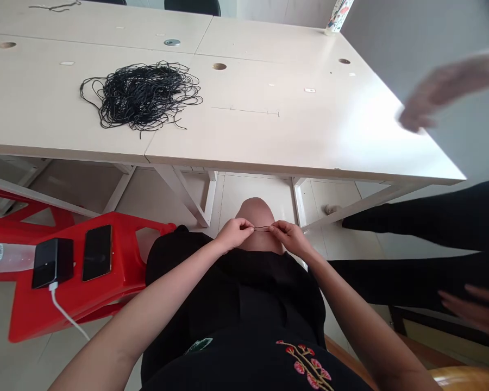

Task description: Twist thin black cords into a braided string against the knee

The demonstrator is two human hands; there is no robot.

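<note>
My left hand (pixel 235 233) pinches one end of a short, thin black cord (pixel 262 228) above my bare knee. Opposite it, my right hand (pixel 286 234) pinches the other end, so the cord runs level between the two sets of fingertips. It looks doubled into two close strands. A large tangled heap of black cords (pixel 142 98) lies on the white table (pixel 244 136), ahead and to the left of both hands.
Left of me, a red stool (pixel 124 260) holds a phone (pixel 97 252), a black box-like device (pixel 52 263) with a white cable, and a clear bottle (pixel 8 257). At the right stands another person, whose blurred hand (pixel 448 92) is over the table's right edge.
</note>
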